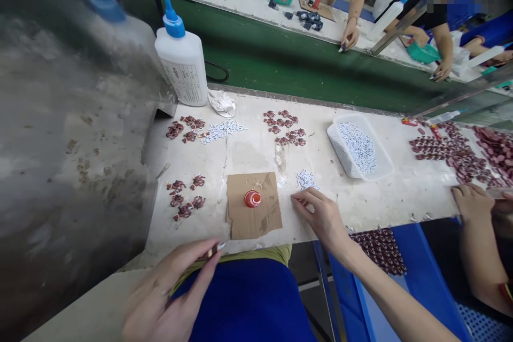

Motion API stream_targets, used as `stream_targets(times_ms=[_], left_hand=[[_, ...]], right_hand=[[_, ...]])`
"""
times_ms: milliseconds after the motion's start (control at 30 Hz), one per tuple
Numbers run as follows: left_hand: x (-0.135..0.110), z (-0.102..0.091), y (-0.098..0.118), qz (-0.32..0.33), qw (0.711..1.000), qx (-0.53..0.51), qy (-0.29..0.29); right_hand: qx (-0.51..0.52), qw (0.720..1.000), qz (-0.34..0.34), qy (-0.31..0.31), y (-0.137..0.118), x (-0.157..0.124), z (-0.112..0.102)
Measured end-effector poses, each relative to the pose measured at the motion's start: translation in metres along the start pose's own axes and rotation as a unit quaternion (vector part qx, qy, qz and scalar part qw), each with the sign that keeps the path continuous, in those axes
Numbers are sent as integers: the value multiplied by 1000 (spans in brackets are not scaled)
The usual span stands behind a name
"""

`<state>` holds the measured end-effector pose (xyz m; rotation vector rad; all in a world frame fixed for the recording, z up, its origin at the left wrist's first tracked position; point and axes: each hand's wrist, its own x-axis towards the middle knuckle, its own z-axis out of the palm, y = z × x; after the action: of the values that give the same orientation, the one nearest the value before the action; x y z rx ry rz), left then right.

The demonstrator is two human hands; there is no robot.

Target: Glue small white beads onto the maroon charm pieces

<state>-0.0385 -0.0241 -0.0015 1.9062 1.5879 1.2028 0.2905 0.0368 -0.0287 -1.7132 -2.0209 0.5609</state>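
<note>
Pinched between thumb and forefinger of my left hand (168,288) is a small brown figurine (212,250) with a pale tip, held near the table's front edge. My right hand (323,219) rests on the white tabletop with thumb and forefinger together; whatever is between them is too small to make out. Just beyond its fingers lies a little pile of white pieces with dark marks (307,180). A piece of brown cardboard (238,224) lies between the hands, bearing a small round red-orange container (253,199).
Clusters of brown figurines (184,200) lie left and at the back. A white plastic tub (382,165) holds many white pieces. A glue bottle (182,64) stands beside a metal panel (80,144). Right, a co-worker's hand (473,200) is near more brown parts (436,147); a blue crate (425,272) sits below.
</note>
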Motion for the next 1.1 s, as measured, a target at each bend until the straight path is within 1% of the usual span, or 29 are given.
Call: stream_targets(times_ms=[67, 167, 333, 400, 500, 533, 700, 867, 967, 1100], left_hand=[[11, 13, 6, 38, 999, 10, -7], [20, 25, 11, 44, 999, -3, -6], [25, 30, 10, 67, 997, -28, -13], [25, 31, 8, 46, 998, -34, -19], [22, 32, 5, -17, 998, -54, -24], [21, 32, 5, -28, 997, -64, -27], [16, 31, 1, -21, 995, -82, -54], [19, 30, 0, 12, 997, -69, -24], [23, 29, 2, 10, 999, -43, -2], [25, 30, 3, -2, 998, -67, -19]], right_hand=[[31, 999, 4, -11, -6, 5, -4], [90, 996, 1, -21, -22, 14, -7], [151, 987, -20, -58, -50, 30, -3], [160, 984, -31, -70, -55, 34, -1], [166, 981, -47, -86, -57, 38, 2], [166, 981, -51, -87, -58, 38, 3], [155, 983, -51, -83, -57, 39, 7], [138, 984, -64, -93, -57, 40, 9], [136, 985, -70, -84, -57, 40, 10], [140, 985, -72, -74, -54, 39, 11]])
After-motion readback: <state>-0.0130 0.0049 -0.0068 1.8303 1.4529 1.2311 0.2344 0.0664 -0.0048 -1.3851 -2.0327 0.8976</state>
